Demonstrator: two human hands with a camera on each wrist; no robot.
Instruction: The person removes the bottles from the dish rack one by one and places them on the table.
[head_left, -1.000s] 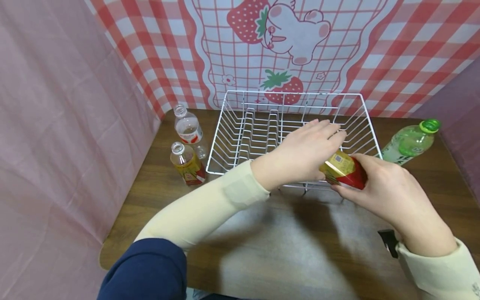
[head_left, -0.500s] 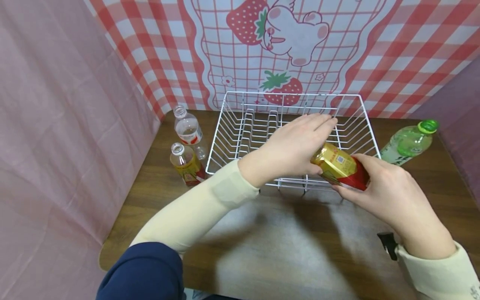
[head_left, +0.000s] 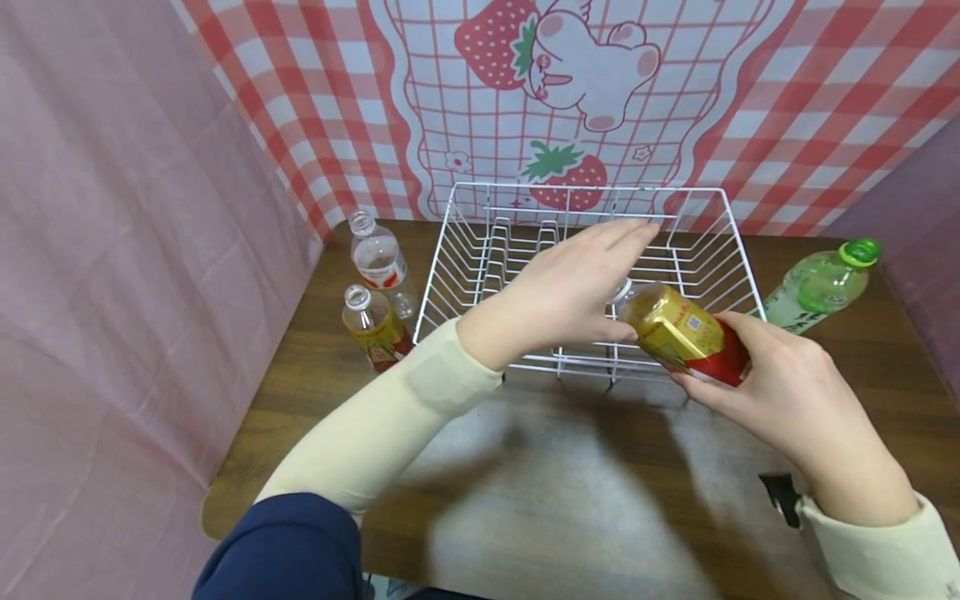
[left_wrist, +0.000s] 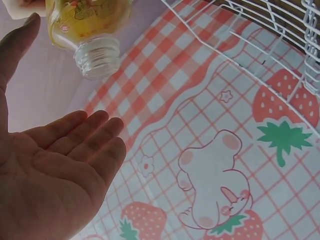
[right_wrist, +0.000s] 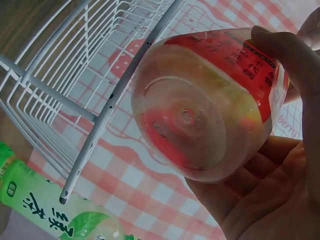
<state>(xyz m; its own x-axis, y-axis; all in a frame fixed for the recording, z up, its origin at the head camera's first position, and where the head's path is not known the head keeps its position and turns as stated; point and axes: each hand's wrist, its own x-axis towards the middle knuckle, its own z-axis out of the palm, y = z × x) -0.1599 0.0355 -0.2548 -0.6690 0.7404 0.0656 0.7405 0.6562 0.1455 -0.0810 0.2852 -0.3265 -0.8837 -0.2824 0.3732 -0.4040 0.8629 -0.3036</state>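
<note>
My right hand (head_left: 795, 392) grips the lower end of a plastic drink bottle (head_left: 686, 333) with a yellow and red label. The bottle lies tilted over the front right of a white wire rack (head_left: 525, 185), its neck pointing left. No cap sits on its clear threaded mouth (left_wrist: 97, 57) in the left wrist view. Close by the neck, my left hand (head_left: 566, 287) is held out with straight fingers and the palm turned toward the bottle. In the right wrist view the bottle's round base (right_wrist: 187, 117) faces the camera, with the thumb over the label.
Left of the rack stand a clear bottle (head_left: 378, 262) and an uncapped bottle with a yellow and red label (head_left: 377, 333). A green bottle (head_left: 817, 287) with a green ring at its mouth leans at the right. A checked strawberry-print cloth (head_left: 345, 92) hangs behind.
My left hand has drawn back to the left, off the bottle's upper end. More of the label and the bare mouth now show. The right hand has kept its grip with little movement.
</note>
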